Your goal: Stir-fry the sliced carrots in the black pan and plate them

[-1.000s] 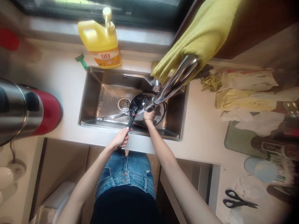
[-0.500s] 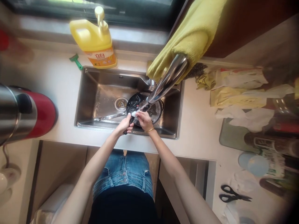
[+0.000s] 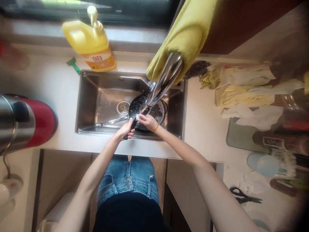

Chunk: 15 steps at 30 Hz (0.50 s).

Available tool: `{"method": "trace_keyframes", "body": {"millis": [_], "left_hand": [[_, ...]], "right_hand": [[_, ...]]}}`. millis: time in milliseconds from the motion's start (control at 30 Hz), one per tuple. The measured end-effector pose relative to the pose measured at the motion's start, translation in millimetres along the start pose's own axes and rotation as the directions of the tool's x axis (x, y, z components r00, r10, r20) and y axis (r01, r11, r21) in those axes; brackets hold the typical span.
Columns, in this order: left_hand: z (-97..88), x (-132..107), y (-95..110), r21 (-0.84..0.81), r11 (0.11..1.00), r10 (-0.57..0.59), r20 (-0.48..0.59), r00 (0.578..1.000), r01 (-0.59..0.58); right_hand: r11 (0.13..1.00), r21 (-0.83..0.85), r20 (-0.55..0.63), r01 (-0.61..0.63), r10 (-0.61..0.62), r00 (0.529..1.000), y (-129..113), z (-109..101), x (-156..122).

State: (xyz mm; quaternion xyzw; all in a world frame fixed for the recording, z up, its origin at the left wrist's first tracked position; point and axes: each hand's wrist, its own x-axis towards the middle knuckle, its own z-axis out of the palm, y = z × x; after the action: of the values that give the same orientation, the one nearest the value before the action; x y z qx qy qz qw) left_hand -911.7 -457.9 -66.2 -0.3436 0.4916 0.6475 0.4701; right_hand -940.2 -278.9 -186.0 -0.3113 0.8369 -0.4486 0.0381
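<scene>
My left hand is closed around the black handle of a utensil at the sink's front edge. The utensil's far end is hidden behind the tap, so its kind cannot be told. With pinched fingers, my right hand presses a small white wad, perhaps sponge or cloth, against the upper handle. Beneath both hands, a round black pan lies wet in the steel sink. Water splashes below the chrome tap. A flat metal handle slants leftward beside the pan.
A yellow detergent jug and a green peeler stand behind the sink. A yellow towel drapes over the tap. To the left is a red and steel appliance. Bags, bottles and black scissors crowd the right counter.
Both hands keep their grip; the black handle has shifted slightly left and shows more between them. The white wad stays on it. The whole view has moved a little.
</scene>
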Motion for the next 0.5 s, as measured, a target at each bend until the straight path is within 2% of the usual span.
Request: {"method": "trace_keyframes", "body": {"millis": [100, 200, 400, 467, 500], "left_hand": [[-0.5, -1.9, -0.8, -0.020, 1.000, -0.001, 0.001, 1.000, 0.001], [-2.6, -2.7, -2.2, -0.030, 1.000, 0.000, -0.001, 1.000, 0.000], [-11.2, -4.2, -7.5, -0.102, 0.995, -0.013, -0.013, 1.000, 0.012], [-14.9, -6.0, -8.9, -0.134, 0.991, 0.020, -0.015, 1.000, -0.022], [-16.8, -7.4, -9.7, -0.137, 0.990, 0.032, -0.015, 0.999, -0.034]], "right_hand": [[0.998, -0.046, 0.019, -0.053, 0.053, 0.998, 12.3, -0.6, 3.7], [0.993, -0.099, 0.030, -0.060, 0.063, 0.998, 11.4, 3.3, 5.4], [0.991, 0.132, -0.029, -0.001, 0.005, 1.000, -19.2, 23.2, -3.7], [0.978, 0.166, -0.154, -0.129, 0.155, 0.976, -26.3, 31.2, -3.7], [0.954, 0.180, -0.244, -0.239, 0.278, 0.929, -27.8, 35.4, -2.0]]}}
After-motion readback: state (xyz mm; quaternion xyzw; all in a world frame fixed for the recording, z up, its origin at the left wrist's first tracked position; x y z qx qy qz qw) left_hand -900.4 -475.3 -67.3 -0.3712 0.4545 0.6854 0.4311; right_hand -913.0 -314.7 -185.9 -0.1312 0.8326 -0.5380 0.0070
